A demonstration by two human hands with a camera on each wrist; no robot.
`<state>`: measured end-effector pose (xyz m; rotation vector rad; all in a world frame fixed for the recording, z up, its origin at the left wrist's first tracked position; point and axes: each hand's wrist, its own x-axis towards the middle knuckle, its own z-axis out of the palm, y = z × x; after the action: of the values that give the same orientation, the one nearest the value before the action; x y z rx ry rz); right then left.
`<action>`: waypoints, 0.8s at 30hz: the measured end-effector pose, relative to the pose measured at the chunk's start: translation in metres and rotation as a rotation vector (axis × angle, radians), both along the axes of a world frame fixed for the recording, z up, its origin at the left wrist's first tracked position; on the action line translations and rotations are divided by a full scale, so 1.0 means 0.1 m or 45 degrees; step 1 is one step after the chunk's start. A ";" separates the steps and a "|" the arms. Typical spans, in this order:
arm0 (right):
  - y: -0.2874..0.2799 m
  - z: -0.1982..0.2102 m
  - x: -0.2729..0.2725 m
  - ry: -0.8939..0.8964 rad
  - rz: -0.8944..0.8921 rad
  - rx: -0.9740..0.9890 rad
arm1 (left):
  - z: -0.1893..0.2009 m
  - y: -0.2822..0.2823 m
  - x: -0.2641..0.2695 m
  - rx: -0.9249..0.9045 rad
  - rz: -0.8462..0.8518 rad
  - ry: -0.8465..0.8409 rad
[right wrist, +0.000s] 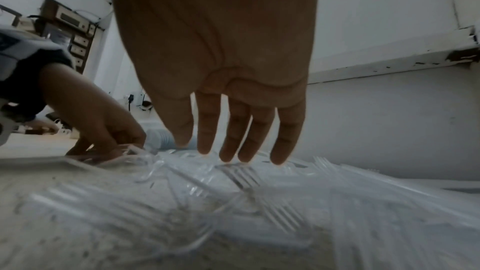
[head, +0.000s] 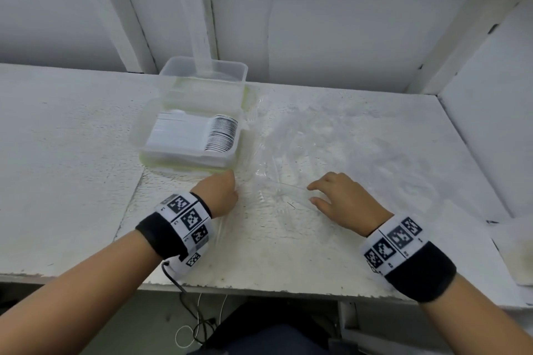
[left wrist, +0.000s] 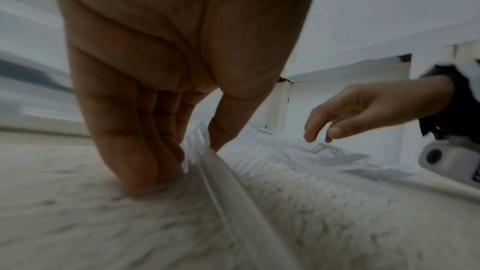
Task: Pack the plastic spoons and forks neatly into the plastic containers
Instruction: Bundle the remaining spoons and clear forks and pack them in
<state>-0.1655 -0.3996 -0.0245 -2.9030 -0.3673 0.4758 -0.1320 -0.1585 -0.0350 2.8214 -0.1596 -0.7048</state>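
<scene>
White tabletop (head: 72, 153) carries two stacked containers (head: 191, 135) of spoons (head: 222, 132) beside countless clear forks (head: 317, 138); my left hand (head: 222, 193) pinches some, my right hand (head: 343, 199) hovers with fingers spread.

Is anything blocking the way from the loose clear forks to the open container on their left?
Nothing visible does. The forks lie spread on the table right of the open container, bare tabletop between. The right hand hovers over them; the left hand holds a bunch.

White-painted counter (head: 72, 153), surface worn and speckled. White wall (head: 346, 23) along far side; white side panel (head: 490, 130) at right. Cables (head: 196, 323) hang under near edge. Wooden drawer unit (right wrist: 78, 42) far left.
</scene>
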 end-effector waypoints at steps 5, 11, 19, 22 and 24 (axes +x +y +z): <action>0.08 0.03 0.04 -0.140 0.073 0.079 | 0.07 -0.01 0.02 -0.020 0.007 -0.008; 0.37 -0.04 0.26 -0.075 0.158 -0.096 | 0.17 0.05 -0.12 -0.109 0.039 -0.346; 0.43 -0.07 0.37 -0.123 0.103 -0.102 | 0.32 0.14 -0.12 -0.694 0.238 -0.752; 0.36 0.03 0.35 -0.106 -0.003 0.033 | 0.44 0.15 -0.03 -1.097 0.424 -0.793; 0.29 0.11 0.31 -0.162 -0.083 0.179 | 0.55 0.14 0.01 -1.396 0.592 -0.762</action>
<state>-0.1341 -0.3706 -0.0136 -2.8052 -0.3093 0.2451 -0.1310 -0.1449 0.0204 1.7893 0.0244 0.3009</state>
